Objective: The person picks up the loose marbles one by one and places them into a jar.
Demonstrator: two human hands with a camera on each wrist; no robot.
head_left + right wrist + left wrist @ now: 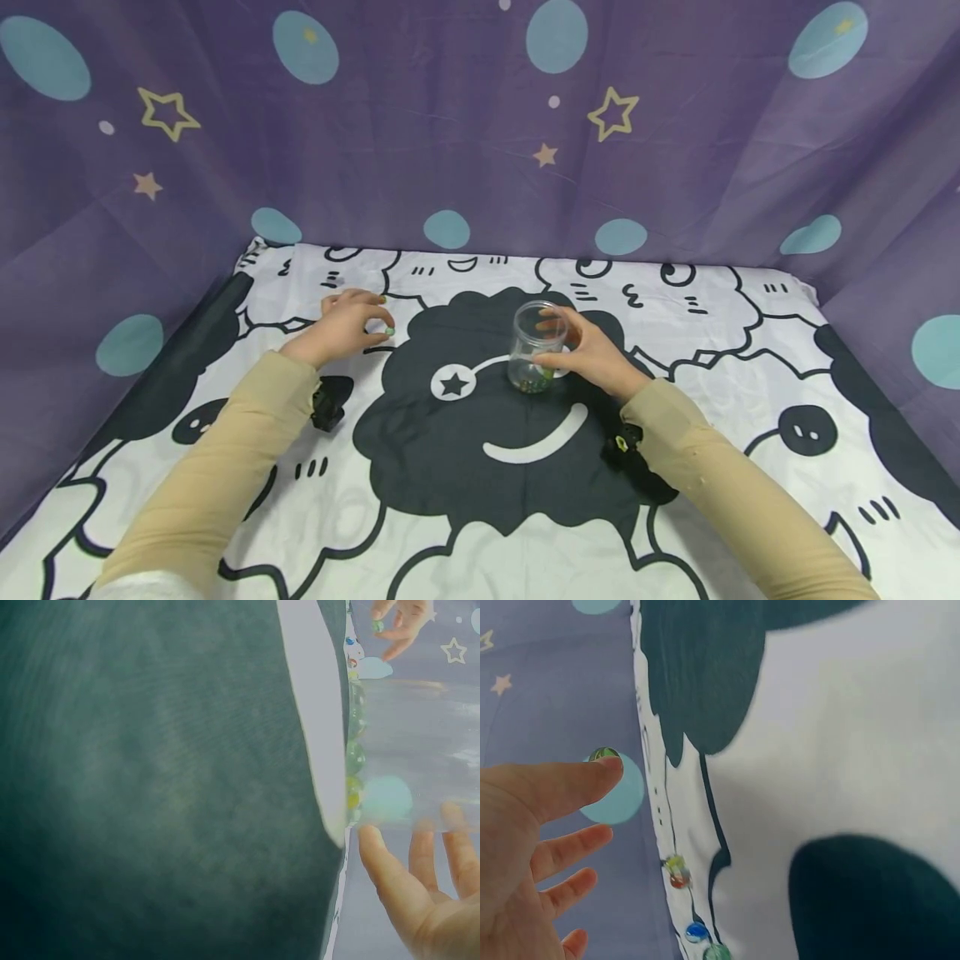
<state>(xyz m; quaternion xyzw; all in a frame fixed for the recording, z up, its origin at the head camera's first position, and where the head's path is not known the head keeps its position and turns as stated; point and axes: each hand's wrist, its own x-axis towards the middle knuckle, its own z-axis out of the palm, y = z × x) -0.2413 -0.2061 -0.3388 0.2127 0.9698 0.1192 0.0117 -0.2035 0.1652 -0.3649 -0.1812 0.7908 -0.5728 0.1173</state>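
Observation:
My left hand [343, 330] pinches a small green glass marble [390, 331], which also shows at the thumb tip in the left wrist view. It is held above the cloth, to the left of a clear jar [522, 354]. My right hand [592, 357] grips this jar from the right, thumb on the near side and fingers on the far side. The jar stands upright with its mouth uncovered. Several marbles [355, 757] lie in its bottom, green and yellow among them.
Loose marbles lie on the cloth in the left wrist view: a yellow-red one [678, 873], a blue one [696, 931] and a green one [716, 952]. A black-and-white cartoon cloth [525, 558] covers the table. Behind it hangs a purple curtain [450, 125].

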